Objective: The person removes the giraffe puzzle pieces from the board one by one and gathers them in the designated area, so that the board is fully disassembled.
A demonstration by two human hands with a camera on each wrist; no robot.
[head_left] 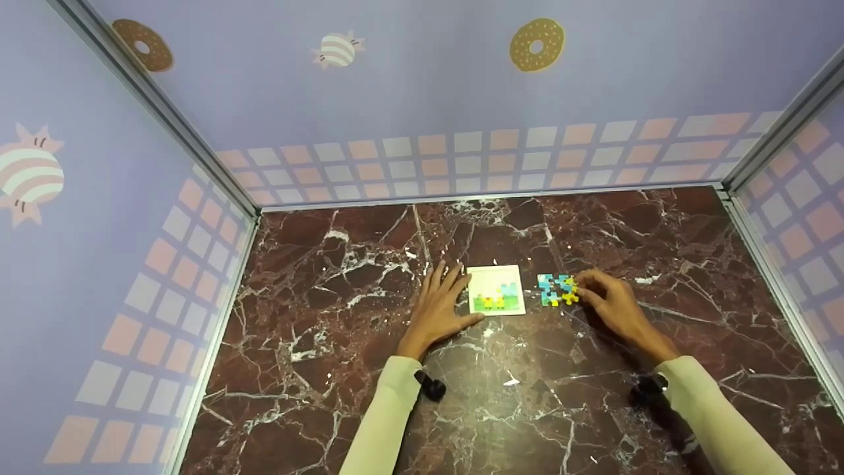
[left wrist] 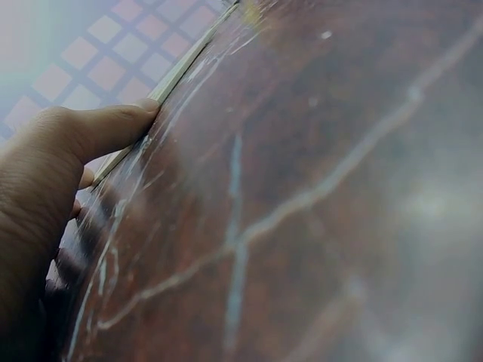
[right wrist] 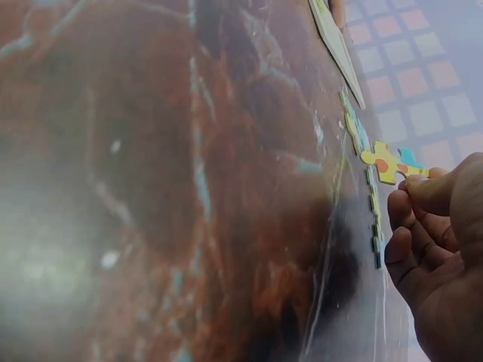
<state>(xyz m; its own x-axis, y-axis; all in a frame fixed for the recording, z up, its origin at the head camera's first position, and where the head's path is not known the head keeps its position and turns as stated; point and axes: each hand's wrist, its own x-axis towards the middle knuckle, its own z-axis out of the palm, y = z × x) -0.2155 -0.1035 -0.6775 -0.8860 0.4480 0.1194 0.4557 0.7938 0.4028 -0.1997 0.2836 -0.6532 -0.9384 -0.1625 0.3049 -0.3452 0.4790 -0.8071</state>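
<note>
A square puzzle board (head_left: 494,274) with a pale frame lies on the marbled table; its lower part shows green, yellow and blue picture pieces, its upper part is plain. My left hand (head_left: 436,309) rests at the board's left side with fingers spread, and the thumb touches its near edge, as the left wrist view also shows. To the right of the board lies a group of blue and yellow jigsaw pieces (head_left: 546,298). Above them my right hand (head_left: 614,305) pinches a yellow jigsaw piece (right wrist: 383,164) with orange spots between thumb and fingertips, raised off the table.
The dark red marbled tabletop (head_left: 316,396) has white veins and small pale specks. A back wall (head_left: 422,86) with printed squares and sweets stands behind it, and side walls with metal edging close off the left and right. Dark wrist cameras (head_left: 431,386) sit at both sleeves.
</note>
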